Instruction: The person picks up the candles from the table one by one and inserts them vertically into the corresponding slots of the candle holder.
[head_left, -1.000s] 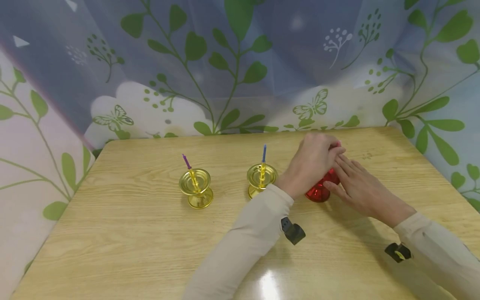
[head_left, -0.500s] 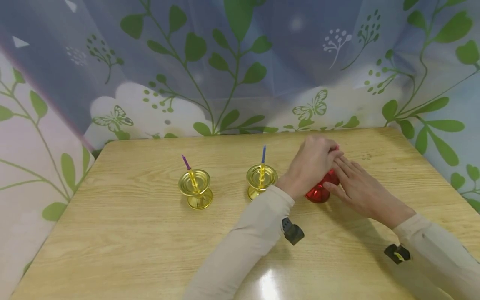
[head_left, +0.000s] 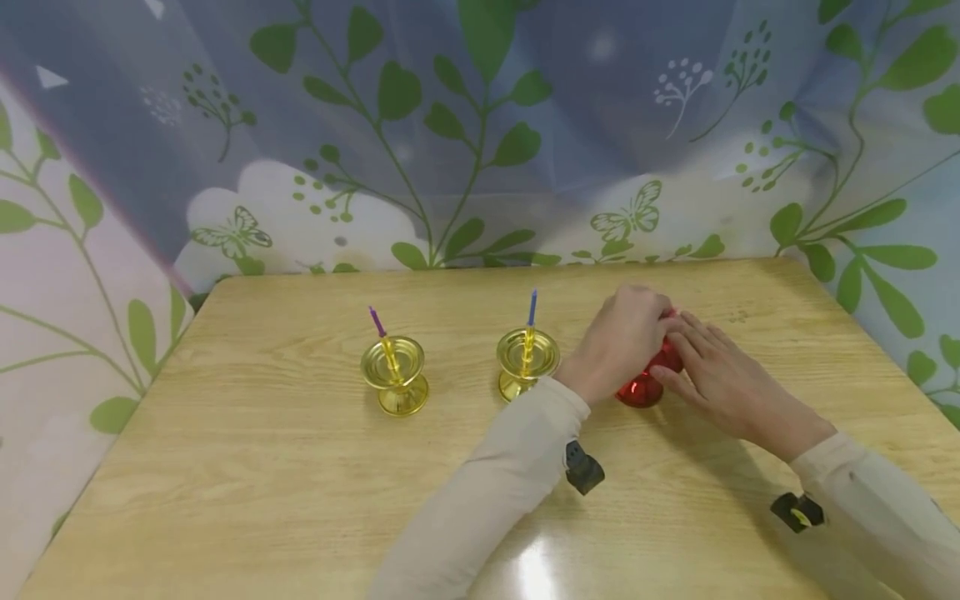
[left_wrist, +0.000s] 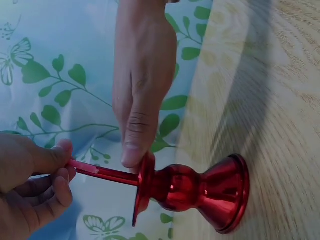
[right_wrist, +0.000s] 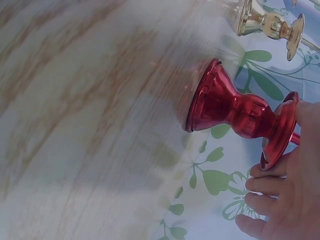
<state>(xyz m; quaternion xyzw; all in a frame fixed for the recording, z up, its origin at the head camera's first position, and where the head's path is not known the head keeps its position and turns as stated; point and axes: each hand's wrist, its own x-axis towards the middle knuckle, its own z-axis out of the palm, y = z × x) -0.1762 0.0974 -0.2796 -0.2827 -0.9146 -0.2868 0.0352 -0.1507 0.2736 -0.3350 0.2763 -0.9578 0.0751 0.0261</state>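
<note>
My left hand point(left_wrist: 30, 185) pinches the red candle point(left_wrist: 100, 172), thumb and curled fingers round it, its lower end seated in the red holder point(left_wrist: 195, 192). My right hand point(head_left: 723, 375) has straight fingers against the holder's rim, likely steadying it. Holder stands on the wooden table point(head_left: 262, 467), right of the two gold holders point(head_left: 395, 375) point(head_left: 527, 360). Head view hides the candle behind my hands; left wrist view shows it plainly.

red candlestick point(left_wrist: 200, 189), gold holders point(head_left: 395, 375), leaf-print curtain point(head_left: 465, 125)
</note>
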